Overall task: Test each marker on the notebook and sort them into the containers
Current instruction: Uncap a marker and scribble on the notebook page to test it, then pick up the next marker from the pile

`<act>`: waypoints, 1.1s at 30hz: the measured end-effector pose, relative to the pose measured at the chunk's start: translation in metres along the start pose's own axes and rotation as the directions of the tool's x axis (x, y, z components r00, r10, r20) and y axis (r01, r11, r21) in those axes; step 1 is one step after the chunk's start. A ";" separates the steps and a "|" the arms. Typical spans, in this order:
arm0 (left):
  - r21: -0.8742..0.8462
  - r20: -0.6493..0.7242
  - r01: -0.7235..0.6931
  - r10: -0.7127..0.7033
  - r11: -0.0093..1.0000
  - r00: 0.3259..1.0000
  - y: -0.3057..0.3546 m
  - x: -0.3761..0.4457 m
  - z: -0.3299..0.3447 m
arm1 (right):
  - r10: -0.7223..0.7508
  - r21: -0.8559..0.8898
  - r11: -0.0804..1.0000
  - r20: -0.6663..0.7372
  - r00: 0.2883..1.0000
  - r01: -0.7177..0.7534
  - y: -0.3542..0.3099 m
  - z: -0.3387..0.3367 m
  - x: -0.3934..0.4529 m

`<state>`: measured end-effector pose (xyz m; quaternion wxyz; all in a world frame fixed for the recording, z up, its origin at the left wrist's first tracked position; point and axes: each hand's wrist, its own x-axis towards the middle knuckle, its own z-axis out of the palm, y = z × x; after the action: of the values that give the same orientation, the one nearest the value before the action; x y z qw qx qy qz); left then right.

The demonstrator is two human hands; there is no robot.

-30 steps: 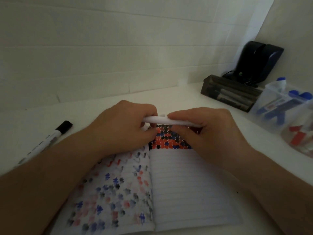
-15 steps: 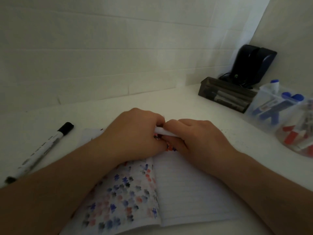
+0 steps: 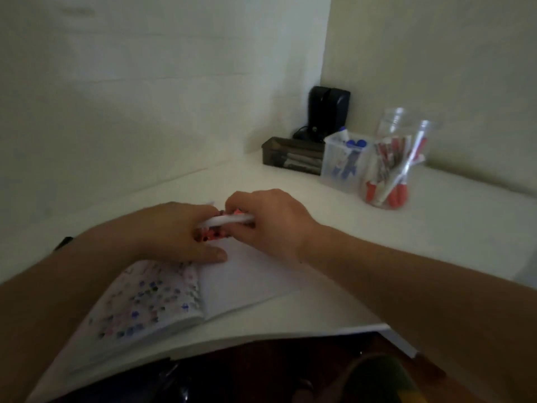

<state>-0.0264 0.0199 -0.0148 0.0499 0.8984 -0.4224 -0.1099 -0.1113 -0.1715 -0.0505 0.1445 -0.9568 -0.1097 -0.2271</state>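
View had swung right since the earlier frame: the containers sat nearer mid-frame, a clear cup came fully into sight, and the black marker at 9 o'clock was nearly hidden behind the left forearm. Both hands stayed together on the same marker over the top of the notebook.

Left hand (image 3: 174, 231) gripped one end of the white marker (image 3: 229, 220), thumb laid flat along the page; probably holding the cap end, but that end was hidden so can't confirm. Right hand (image 3: 270, 219) had its grip closed round the other end of the barrel, fingers curled over it. Marker lay roughly level, just above the notebook (image 3: 247, 274), likely being capped or uncapped around a test stroke; can't tell which.

Notebook was open flat on the white desk (image 3: 436, 242), near the front edge, so both pages took ink. Left page was crowded with small red, blue and dark test blots, soft and blurred; right page looked mostly bare, with a dense red-dark patch under the hands.

At 2 o'clock, well apart from the hands, stood the sort row:
- dark smoky rectangular tray (image 3: 290, 155), low, markers lying flat inside.
- clear square plastic tub (image 3: 343, 170), blue-capped markers upright.
- clear round cup (image 3: 389, 175), red-capped markers leaning.

A black glossy device (image 3: 328, 112) stood in the corner behind them. Colour grouping suggested this marker goes by ink colour; its colour was not visible.
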 end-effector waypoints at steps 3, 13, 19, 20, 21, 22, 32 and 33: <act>0.000 -0.133 -0.163 0.161 0.987 0.978 0.055 -0.022 -0.002 | -0.032 0.104 0.994 -0.131 0.991 0.046 -0.009 -0.042 -0.067; -0.333 0.071 -0.654 0.710 0.679 0.701 0.308 -0.034 0.173 | 0.513 0.231 0.836 -0.006 0.859 -0.498 -0.002 -0.108 -0.407; -0.307 0.664 -0.621 0.630 0.722 0.404 0.415 -0.036 0.335 | 0.891 0.346 0.318 0.209 0.403 -0.883 -0.016 -0.018 -0.605; -0.252 0.727 -0.672 0.595 0.697 0.343 0.422 -0.040 0.353 | 0.924 0.333 0.177 0.268 0.273 -0.926 -0.021 0.004 -0.633; -0.194 0.771 -0.727 0.561 0.659 0.303 0.426 -0.043 0.366 | 0.930 0.302 0.031 0.341 0.139 -0.953 -0.026 0.025 -0.657; -0.150 0.794 -0.770 0.540 0.620 0.280 0.428 -0.044 0.374 | 0.910 0.267 -0.100 0.415 0.021 -0.959 -0.031 0.045 -0.679; -0.183 0.752 -0.625 0.517 0.759 0.408 0.421 -0.031 0.378 | 0.655 0.058 -0.082 0.756 -0.010 -0.995 -0.024 0.114 -0.697; -0.198 0.743 -0.625 0.531 0.755 0.407 0.422 -0.033 0.374 | 0.657 0.082 -0.053 0.754 0.027 -0.995 -0.018 0.103 -0.684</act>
<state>-0.4518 -0.2227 -0.2956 -0.1480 0.5626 -0.6908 -0.4294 -0.6712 -0.2198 -0.4537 0.5237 -0.6927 0.4381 0.2324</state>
